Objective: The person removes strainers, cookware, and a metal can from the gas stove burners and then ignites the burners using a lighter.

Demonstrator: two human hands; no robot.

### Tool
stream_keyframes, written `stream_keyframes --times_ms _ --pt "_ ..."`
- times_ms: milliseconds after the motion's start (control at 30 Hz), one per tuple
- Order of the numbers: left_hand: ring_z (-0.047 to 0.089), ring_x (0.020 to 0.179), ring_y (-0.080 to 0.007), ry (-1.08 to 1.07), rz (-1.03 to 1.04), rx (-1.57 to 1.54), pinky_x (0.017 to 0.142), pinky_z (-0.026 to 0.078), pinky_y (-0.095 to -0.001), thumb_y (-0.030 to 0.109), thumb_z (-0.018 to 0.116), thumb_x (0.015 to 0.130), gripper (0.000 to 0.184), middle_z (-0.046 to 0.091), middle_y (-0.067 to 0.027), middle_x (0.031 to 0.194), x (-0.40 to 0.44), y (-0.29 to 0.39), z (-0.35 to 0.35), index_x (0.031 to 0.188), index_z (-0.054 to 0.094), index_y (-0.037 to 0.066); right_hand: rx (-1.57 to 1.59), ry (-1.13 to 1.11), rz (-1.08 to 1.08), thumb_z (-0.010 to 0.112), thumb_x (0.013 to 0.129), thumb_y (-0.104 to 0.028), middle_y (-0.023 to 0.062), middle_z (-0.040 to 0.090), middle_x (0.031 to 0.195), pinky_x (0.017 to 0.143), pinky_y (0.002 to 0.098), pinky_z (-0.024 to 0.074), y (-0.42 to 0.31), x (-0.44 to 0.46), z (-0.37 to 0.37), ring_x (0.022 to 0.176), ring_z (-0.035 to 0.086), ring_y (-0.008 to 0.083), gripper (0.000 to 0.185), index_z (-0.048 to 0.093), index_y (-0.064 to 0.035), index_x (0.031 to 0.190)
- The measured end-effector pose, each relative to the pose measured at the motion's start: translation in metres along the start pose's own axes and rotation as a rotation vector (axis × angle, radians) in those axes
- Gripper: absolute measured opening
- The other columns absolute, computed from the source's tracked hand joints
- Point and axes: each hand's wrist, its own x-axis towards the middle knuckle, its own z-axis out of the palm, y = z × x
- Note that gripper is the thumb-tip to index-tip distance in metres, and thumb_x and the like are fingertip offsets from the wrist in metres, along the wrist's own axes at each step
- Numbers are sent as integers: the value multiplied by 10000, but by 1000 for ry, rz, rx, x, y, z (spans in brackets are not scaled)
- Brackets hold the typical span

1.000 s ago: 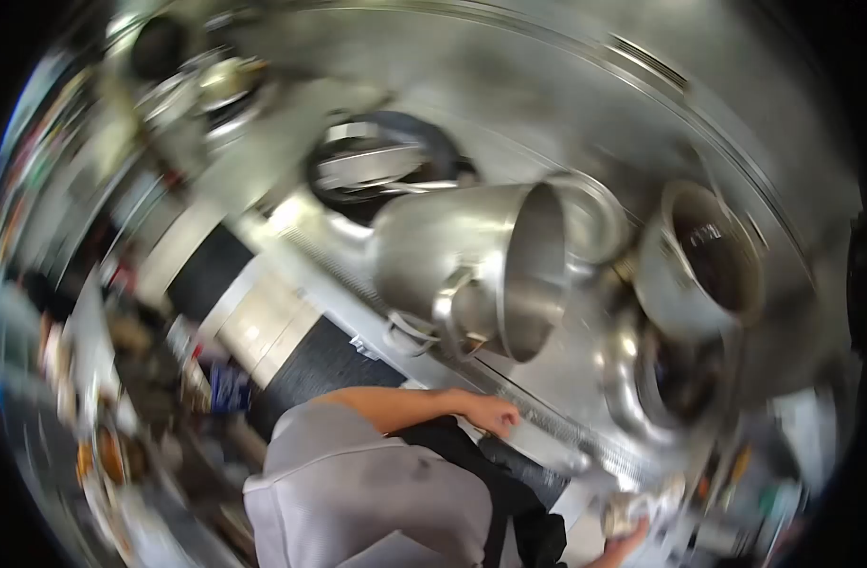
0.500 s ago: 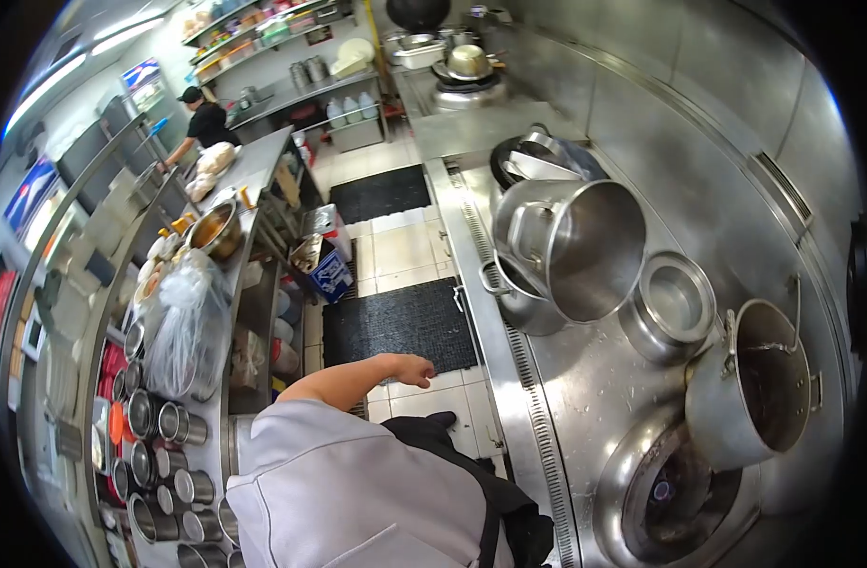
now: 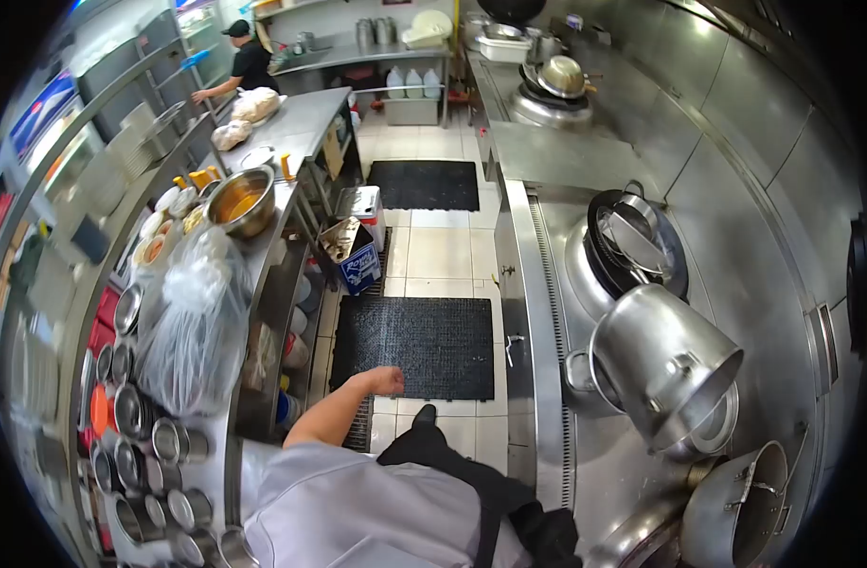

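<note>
My left hand (image 3: 386, 381) hangs over a black floor mat (image 3: 433, 331), in front of my body. Its fingers look curled in, and I see nothing held in them. My right hand is out of view. Beside me on the right, a large steel stockpot (image 3: 665, 360) sits tilted on the steel cooking range, apart from my hand. Beyond it are black woks (image 3: 604, 222) stacked with other pans. Nearer to me stands another deep pot (image 3: 736, 506).
On the left, a steel counter holds a plastic bag (image 3: 195, 322), a steel bowl (image 3: 242, 202) and several metal containers (image 3: 179, 440). A blue box (image 3: 357, 265) stands on the floor. Farther off, a person in black (image 3: 250, 66) works at the counter.
My view has turned left and moved along the aisle, so the range and pots appear farther right. My left hand has swung, and its fingers look more curled.
</note>
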Motion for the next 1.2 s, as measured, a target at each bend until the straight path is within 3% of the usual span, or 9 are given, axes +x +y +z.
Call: stream_keyframes --times_ms 33,100,133,167,533,733,833,1033,1200 --pt "667 1009 -312 63 3 -54 893 515 -402 293 680 822 371 703 -173 1054 5 -12 -14 1089 676 35 89 -227 -212 595 954 -66 245 633 1055 751 363 618 -21 -21 61 872 681 329 231 609 130 1076" --pt "662 1034 -309 104 -13 -160 911 511 -394 275 679 844 392 694 -175 1089 21 -29 -46 1140 645 20 253 -365 -176 630 922 -22 258 662 1036 780 370 604 -35 -54 151 887 671 315 207 603 124 1067" --pt "658 1059 -305 182 -38 -271 929 508 -387 256 679 865 416 685 -176 1125 31 -30 -63 1191 614 5 128 -552 -92 470 1014 -153 186 535 1350 1021 411 475 3 -46 150 1164 575 285 345 531 20 1305" --pt "658 1059 -305 159 -21 -274 929 508 -387 256 679 865 416 685 -176 1125 40 -28 -80 1191 614 5 230 -664 -113 428 1003 -4 199 528 1353 1033 384 466 -14 -72 203 1154 579 265 289 552 55 1256" --pt "649 1034 -223 394 -5 -628 905 511 -341 220 673 897 396 677 -147 1101 160 -84 -204 1213 588 -4 279 -1122 197 585 917 39 113 589 1148 847 272 496 52 -304 568 939 605 157 144 643 16 1047" --pt "604 678 -185 463 -588 -801 614 480 -348 213 671 845 257 640 -85 742 151 -280 -135 975 657 -8 6 -1365 491 617 920 -71 45 628 985 725 237 490 191 -430 693 798 605 108 101 662 -6 982" --pt "586 610 -213 568 -1009 -1088 543 457 -385 194 672 815 215 617 -94 725 95 -246 -167 932 656 14 106 -1407 584 622 915 -77 51 621 908 739 256 511 231 -495 785 782 625 127 130 661 4 1009" --pt "539 547 -176 825 -1093 -1560 444 393 -314 162 651 848 101 550 -30 677 103 -213 -185 874 613 73 403 -1714 301 637 908 -87 76 628 896 700 271 520 157 -562 1001 768 643 147 121 667 0 986" --pt "499 496 -149 568 -1068 -1525 419 363 -306 142 619 844 114 523 -10 617 217 -198 -227 745 586 98 569 -1809 54 651 878 -70 93 608 869 673 277 502 135 -638 1131 745 621 170 90 650 3 931"
